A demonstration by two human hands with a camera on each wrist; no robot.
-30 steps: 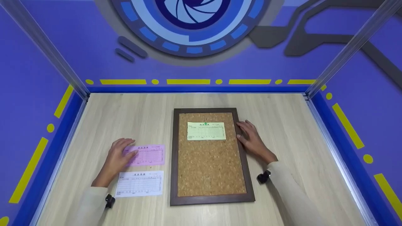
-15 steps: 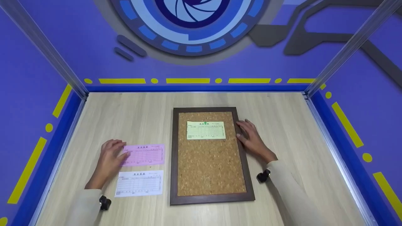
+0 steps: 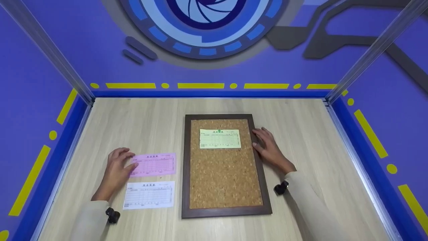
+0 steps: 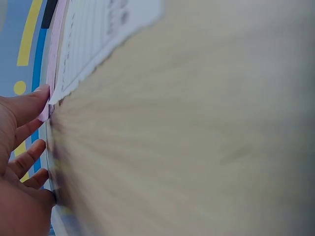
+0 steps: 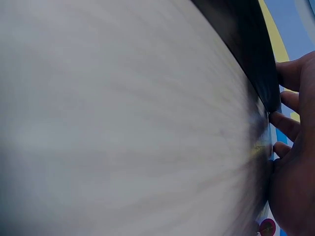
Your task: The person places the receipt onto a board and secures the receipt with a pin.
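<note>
A brown-framed cork board lies flat on the table. Near its top a pale green printed slip is fixed, with a small green pin at the slip's upper edge. To the board's left lies a pink printed slip; below that is a white one. My left hand rests at the pink slip's left end, thumb and index finger touching its edge, fingers loosely bent. My right hand lies beside the board, fingertips and thumb against the dark right frame.
Pale wood table surrounds the board and slips. Blue-purple walls with yellow marks stand at the back and both sides. In the right wrist view a small magenta round thing shows below the hand; its kind is unclear.
My left hand has slid left from over the pink slip to its left end, uncovering more of it, then stayed. The slips, the board and my right hand look unmoved.
</note>
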